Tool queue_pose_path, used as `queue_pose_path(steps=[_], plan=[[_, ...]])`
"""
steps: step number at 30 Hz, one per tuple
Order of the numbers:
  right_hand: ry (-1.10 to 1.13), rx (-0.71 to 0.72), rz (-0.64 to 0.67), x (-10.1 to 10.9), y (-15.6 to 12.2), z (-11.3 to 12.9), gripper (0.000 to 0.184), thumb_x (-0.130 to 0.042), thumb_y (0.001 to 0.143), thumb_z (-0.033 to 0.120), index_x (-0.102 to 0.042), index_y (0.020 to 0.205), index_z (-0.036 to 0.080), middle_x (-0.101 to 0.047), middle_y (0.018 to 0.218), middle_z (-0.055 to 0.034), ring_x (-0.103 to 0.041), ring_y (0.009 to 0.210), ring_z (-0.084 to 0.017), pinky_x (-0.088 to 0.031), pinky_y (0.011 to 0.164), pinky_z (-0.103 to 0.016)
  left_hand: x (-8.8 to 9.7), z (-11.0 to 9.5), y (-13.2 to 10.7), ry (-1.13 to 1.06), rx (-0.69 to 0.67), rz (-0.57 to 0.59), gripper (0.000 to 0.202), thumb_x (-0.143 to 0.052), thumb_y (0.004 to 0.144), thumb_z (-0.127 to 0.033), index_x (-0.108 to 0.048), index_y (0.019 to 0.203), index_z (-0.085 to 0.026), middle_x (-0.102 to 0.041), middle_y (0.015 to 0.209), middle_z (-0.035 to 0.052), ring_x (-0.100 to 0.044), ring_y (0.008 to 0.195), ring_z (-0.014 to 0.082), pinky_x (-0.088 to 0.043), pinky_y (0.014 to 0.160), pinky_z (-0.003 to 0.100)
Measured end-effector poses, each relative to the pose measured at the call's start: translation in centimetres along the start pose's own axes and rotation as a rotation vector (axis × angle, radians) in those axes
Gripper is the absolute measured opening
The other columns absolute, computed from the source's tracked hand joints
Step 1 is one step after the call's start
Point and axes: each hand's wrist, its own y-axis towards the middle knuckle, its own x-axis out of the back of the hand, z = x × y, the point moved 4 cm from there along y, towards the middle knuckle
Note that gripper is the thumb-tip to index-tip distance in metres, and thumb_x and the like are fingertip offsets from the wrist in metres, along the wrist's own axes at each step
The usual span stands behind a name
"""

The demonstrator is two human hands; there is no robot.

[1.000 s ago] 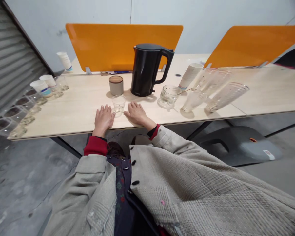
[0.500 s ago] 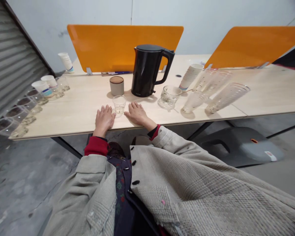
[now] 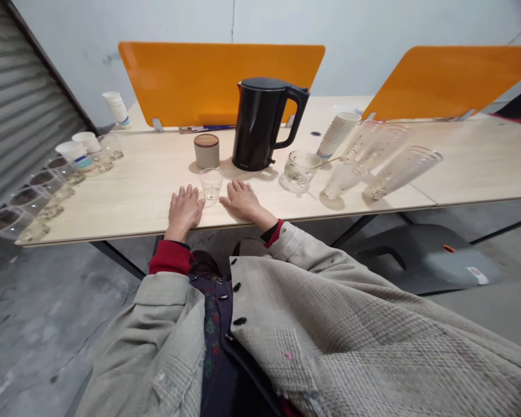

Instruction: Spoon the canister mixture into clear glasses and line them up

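My left hand [image 3: 184, 209] lies flat and open on the wooden table [image 3: 134, 191], palm down, near the front edge. My right hand [image 3: 242, 200] rests flat and open beside it. Between the two hands stands a small clear glass cup [image 3: 211, 183], touched by neither as far as I can tell. Behind the cup sit a grey jar with a wooden lid [image 3: 206, 150] and a black electric kettle [image 3: 263, 124].
A ribbed glass bowl [image 3: 299, 168], stacked paper cups [image 3: 337, 135] and tall clear glasses [image 3: 399, 166] stand right of the kettle. Paper cups [image 3: 80, 149] and a row of glasses [image 3: 30, 200] line the left edge. Orange dividers [image 3: 217, 78] stand behind. A grey chair [image 3: 421, 258] sits below right.
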Motion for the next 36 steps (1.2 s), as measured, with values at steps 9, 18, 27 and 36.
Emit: queue_pose_path(steps=[9, 18, 27, 36], plan=[[-0.006, 0.008, -0.007, 0.0, 0.0, 0.1, 0.067, -0.041, 0.112, 0.048, -0.047, 0.159, 0.001, -0.039, 0.176, -0.028, -0.03, 0.167, -0.04, -0.021, 0.137, -0.06, 0.0, 0.1, 0.0, 0.008, 0.003, 0.001, 0.068, -0.023, 0.112, -0.043, -0.041, 0.171, -0.013, -0.033, 0.183, 0.0136, -0.027, 0.171, 0.0363, -0.024, 0.139, 0.057], [0.144, -0.258, -0.494, 5.9, -3.5, -6.6, 0.065, -0.034, 0.113, 0.04, -0.036, 0.168, 0.004, -0.064, 0.154, -0.0257, -0.064, 0.138, -0.03, -0.053, 0.113, -0.042, -0.2, 0.3, 0.3, 0.01, -0.006, -0.015, 0.069, -0.021, 0.111, -0.042, -0.043, 0.169, -0.01, -0.034, 0.182, 0.0158, -0.028, 0.17, 0.0381, -0.026, 0.138, 0.059], [-0.073, -0.654, -0.833, 12.9, -7.4, -21.3, 0.057, -0.043, 0.111, 0.05, -0.062, 0.142, 0.006, -0.079, 0.105, -0.0256, -0.075, 0.102, -0.037, -0.056, 0.093, -0.05, -0.3, 0.5, 0.6, 0.028, -0.022, -0.059, 0.067, -0.022, 0.11, -0.042, -0.048, 0.166, -0.016, -0.041, 0.179, 0.0146, -0.033, 0.168, 0.0385, -0.031, 0.135, 0.06], [0.017, -0.619, -0.762, 12.8, -5.7, -20.9, 0.029, -0.044, 0.106, 0.025, -0.072, 0.108, 0.015, -0.079, 0.093, -0.0177, -0.074, 0.092, -0.031, -0.057, 0.089, -0.043, -0.2, 0.4, 0.6, 0.041, -0.024, -0.042, 0.069, -0.021, 0.11, -0.042, -0.047, 0.166, -0.011, -0.04, 0.179, 0.0169, -0.033, 0.168, 0.0391, -0.032, 0.135, 0.06]])
